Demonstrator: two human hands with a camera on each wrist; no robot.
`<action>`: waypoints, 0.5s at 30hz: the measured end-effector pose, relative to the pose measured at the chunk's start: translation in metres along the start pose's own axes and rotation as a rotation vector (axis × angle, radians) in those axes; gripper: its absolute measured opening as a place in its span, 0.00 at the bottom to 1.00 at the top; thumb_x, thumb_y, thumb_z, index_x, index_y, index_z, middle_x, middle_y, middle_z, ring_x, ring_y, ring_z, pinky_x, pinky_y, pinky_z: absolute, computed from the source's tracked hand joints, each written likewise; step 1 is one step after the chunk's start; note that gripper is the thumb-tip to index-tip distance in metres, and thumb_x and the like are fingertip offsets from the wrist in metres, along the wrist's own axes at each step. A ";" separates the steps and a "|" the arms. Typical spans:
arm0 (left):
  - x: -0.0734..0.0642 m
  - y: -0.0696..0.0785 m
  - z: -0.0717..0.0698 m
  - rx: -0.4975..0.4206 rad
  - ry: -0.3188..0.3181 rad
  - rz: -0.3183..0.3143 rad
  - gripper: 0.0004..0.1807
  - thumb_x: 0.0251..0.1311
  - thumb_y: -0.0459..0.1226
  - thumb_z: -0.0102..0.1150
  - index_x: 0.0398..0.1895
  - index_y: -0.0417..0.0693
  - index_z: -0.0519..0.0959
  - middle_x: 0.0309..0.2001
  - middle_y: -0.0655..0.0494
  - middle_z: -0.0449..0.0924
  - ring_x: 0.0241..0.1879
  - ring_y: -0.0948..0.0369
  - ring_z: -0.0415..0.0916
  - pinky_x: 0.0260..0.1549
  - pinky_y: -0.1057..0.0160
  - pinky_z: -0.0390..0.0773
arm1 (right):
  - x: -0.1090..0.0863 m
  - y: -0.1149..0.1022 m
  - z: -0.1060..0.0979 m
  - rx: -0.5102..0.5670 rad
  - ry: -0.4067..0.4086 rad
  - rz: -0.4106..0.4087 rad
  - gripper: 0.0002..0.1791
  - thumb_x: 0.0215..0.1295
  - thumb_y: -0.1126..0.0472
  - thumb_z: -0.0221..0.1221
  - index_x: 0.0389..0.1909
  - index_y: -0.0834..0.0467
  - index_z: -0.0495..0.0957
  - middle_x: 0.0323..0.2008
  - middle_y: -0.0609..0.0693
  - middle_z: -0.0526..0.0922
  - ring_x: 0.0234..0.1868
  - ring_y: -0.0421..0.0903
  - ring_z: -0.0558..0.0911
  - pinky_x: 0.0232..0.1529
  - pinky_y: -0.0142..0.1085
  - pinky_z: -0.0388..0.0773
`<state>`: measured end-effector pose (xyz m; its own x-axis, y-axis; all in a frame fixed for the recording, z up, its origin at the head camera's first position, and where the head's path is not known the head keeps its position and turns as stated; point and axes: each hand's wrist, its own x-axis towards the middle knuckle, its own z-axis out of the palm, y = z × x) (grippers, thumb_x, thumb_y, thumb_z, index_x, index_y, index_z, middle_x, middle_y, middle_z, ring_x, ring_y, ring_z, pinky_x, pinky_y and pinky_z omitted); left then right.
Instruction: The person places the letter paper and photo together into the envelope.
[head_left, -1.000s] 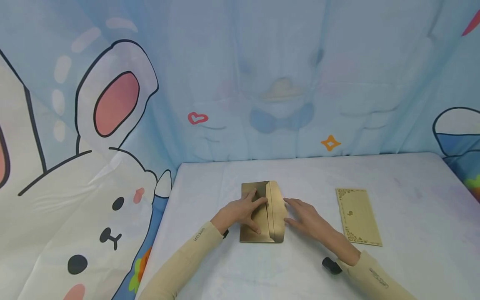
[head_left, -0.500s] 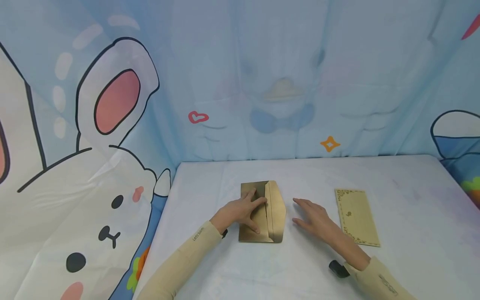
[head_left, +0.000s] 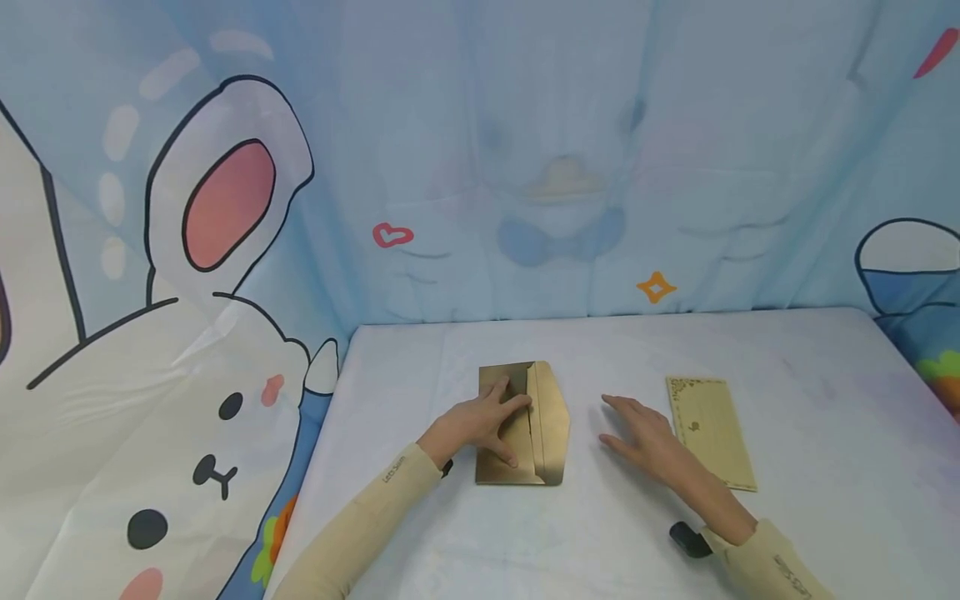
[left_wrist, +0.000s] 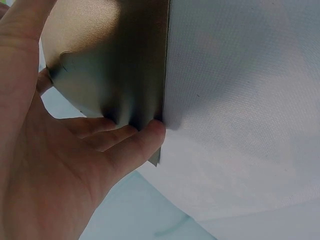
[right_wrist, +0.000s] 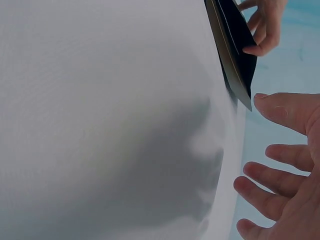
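1. Gold envelope (head_left: 538, 433): lies on the white table (head_left: 825, 417), flap (head_left: 555, 425) unfolded along its right side.
2. Left hand (head_left: 478, 421): rests spread on the envelope, fingers extended, clasping nothing.
3. Right hand (head_left: 647, 442): empty, fingers loose, apart from the envelope on its right.
4. Step, as judged: steadying the opened envelope. The next move appears to call for the patterned card (head_left: 712, 425), lying farther right of the envelope.
5. Against one second ago: right hand, then at the flap's edge, is now away from it; envelope and left hand show no evident shift.
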<state>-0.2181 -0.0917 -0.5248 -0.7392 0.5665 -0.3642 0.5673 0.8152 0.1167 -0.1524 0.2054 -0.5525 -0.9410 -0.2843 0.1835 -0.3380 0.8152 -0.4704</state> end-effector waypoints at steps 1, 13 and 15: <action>0.000 0.000 0.000 0.002 -0.001 -0.002 0.61 0.40 0.71 0.70 0.78 0.72 0.49 0.81 0.41 0.41 0.73 0.43 0.62 0.49 0.51 0.82 | 0.000 0.001 -0.001 -0.001 0.003 0.000 0.34 0.63 0.58 0.68 0.67 0.66 0.69 0.62 0.68 0.76 0.63 0.67 0.75 0.62 0.62 0.69; -0.003 0.001 -0.003 -0.019 -0.015 -0.013 0.61 0.42 0.69 0.70 0.79 0.73 0.49 0.81 0.42 0.39 0.74 0.44 0.60 0.52 0.49 0.80 | -0.007 0.010 -0.007 -0.015 0.030 0.041 0.34 0.62 0.59 0.69 0.66 0.68 0.69 0.62 0.69 0.75 0.63 0.68 0.75 0.61 0.60 0.71; -0.004 0.002 -0.003 -0.024 -0.021 -0.016 0.61 0.42 0.69 0.70 0.79 0.73 0.49 0.81 0.42 0.39 0.74 0.44 0.61 0.51 0.50 0.81 | -0.010 0.012 -0.009 -0.020 0.035 0.040 0.34 0.62 0.59 0.69 0.65 0.68 0.70 0.62 0.69 0.76 0.62 0.68 0.75 0.60 0.61 0.71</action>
<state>-0.2156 -0.0920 -0.5202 -0.7401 0.5512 -0.3853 0.5467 0.8268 0.1325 -0.1473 0.2222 -0.5526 -0.9526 -0.2337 0.1950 -0.2993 0.8355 -0.4608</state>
